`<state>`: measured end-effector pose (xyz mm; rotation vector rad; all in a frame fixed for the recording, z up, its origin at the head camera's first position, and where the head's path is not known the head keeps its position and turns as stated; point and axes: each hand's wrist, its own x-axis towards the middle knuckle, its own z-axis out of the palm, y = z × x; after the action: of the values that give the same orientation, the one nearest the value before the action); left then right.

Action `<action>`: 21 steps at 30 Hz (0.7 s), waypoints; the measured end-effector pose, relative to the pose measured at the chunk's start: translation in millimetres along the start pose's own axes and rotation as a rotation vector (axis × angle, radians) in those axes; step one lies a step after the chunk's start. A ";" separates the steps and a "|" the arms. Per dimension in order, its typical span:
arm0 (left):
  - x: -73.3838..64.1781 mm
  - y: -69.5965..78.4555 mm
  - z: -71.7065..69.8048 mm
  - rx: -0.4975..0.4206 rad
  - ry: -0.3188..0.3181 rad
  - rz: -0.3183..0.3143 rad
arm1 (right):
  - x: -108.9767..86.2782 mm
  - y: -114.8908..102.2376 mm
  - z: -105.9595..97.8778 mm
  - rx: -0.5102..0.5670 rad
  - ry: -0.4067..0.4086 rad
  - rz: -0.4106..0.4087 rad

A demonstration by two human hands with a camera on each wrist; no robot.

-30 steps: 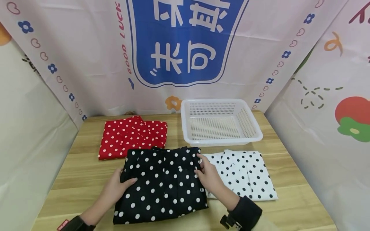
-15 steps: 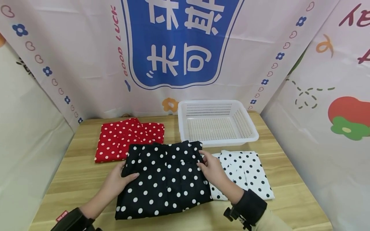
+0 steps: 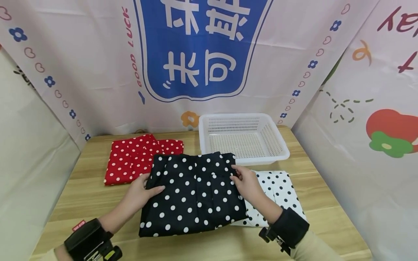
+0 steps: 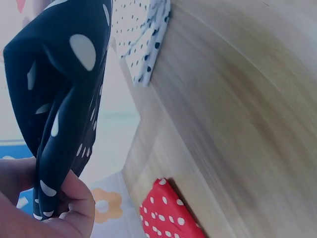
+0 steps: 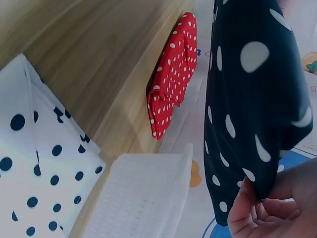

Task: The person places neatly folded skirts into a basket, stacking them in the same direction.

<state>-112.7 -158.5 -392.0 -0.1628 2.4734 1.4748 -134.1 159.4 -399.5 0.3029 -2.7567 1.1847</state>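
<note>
A folded black cloth with white dots (image 3: 194, 195) is held up between both hands, lifted off the table as the wrist views show. My left hand (image 3: 142, 194) grips its left edge, thumb on top and fingers beneath. At the upper right edge my right hand (image 3: 246, 183) pinches the fabric between thumb and fingers (image 5: 242, 208). Behind it on the left lies a folded red cloth with white dots (image 3: 125, 161). A folded white cloth with black dots (image 3: 281, 188) lies on the right, partly covered in the head view by the black cloth and right forearm.
A white perforated plastic basket (image 3: 282, 155) stands at the back right of the wooden table (image 3: 78, 192), with nothing in it. Printed fabric hangings (image 3: 107, 72) enclose the table at the back and both sides.
Both hands have raised the black dotted cloth and carried it forward and slightly right, toward the basket. It now overlaps the basket's front edge in view. The head view has shifted a little.
</note>
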 end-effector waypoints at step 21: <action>23.3 36.7 21.8 -0.095 -0.098 -0.019 | 15.2 19.4 -36.0 -0.031 0.071 0.079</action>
<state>-139.8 -121.0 -377.1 -0.1282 2.3202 1.5546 -152.0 196.6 -385.6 0.1470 -2.7452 1.1460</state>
